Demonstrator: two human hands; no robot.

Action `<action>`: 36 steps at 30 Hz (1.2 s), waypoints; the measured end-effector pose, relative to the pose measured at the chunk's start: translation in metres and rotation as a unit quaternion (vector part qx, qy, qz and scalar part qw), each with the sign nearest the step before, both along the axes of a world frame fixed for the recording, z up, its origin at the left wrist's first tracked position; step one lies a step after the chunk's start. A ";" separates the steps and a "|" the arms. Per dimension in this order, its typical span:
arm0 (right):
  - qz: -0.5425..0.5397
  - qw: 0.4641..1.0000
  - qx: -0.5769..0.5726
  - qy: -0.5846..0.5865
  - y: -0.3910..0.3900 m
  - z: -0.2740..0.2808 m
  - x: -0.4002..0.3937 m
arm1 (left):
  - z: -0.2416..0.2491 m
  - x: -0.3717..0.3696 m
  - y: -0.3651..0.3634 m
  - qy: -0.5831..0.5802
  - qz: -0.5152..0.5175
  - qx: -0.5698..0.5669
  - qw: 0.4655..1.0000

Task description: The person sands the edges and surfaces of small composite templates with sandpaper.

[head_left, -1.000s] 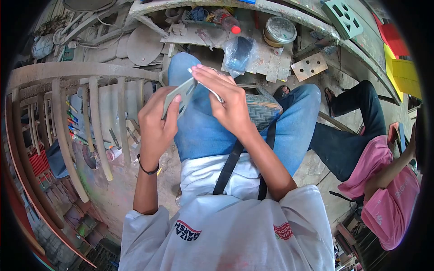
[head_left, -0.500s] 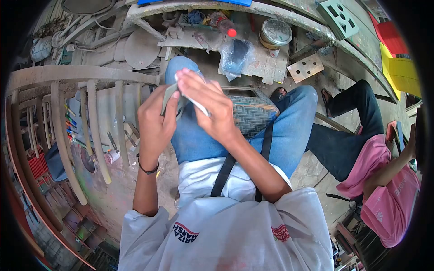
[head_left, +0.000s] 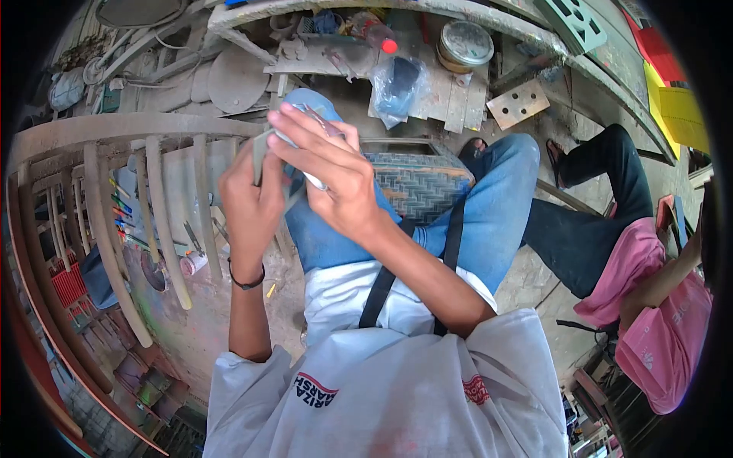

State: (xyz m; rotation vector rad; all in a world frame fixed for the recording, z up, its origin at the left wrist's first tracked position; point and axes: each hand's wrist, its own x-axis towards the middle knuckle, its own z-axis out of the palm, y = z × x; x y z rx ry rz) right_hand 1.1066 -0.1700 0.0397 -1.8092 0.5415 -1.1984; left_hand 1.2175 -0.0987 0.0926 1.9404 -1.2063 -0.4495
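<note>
Left hand (head_left: 250, 197): At 10 o'clock, thumb and fingers pinch a thin, flat, grey-green panel (head_left: 260, 158), while a slim black wristband (head_left: 246, 282) circles the wrist below.
Right hand (head_left: 337, 179): At 11 o'clock, fingers stretch forward side by side, grasping a slim white object (head_left: 315, 182) (largely hidden by the hand itself); whether it touches the panel cannot be told.
Panel: At 10 o'clock, raised on edge near the left leg of a pair of faded blue denim jeans (head_left: 330, 244), close to the right hand's fingertips.
Dark woven-pattern box (head_left: 427, 191): Between 12 and 1 o'clock, set between the seated person's legs.
Dusty wooden shelf (head_left: 444, 108): At 12 o'clock, bearing a crumpled clear plastic bag (head_left: 397, 90) and a red-capped clear plastic bottle (head_left: 376, 34); a round lidded tub (head_left: 465, 47) stands at 1 o'clock.
Brown rectangular board with round holes (head_left: 518, 105): At 2 o'clock, lying tilted.
Curved wooden slatted rack (head_left: 114, 136): From 9 to 10 o'clock, its slats dusty and pale.
Co-worker in a pink shirt (head_left: 663, 340): Between 3 and 4 o'clock, seated, dark-trousered legs bent.
</note>
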 end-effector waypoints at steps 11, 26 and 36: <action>0.079 0.995 -0.029 -0.046 -0.006 0.006 0.004 | -0.003 0.009 0.000 -0.038 -0.031 0.014 0.999; -0.025 0.989 0.123 0.074 -0.039 -0.070 -0.021 | 0.004 0.009 0.003 0.031 -0.020 0.017 0.999; 0.222 0.956 0.109 0.159 -0.085 0.005 -0.065 | 0.006 0.000 -0.004 -0.041 -0.146 0.028 0.988</action>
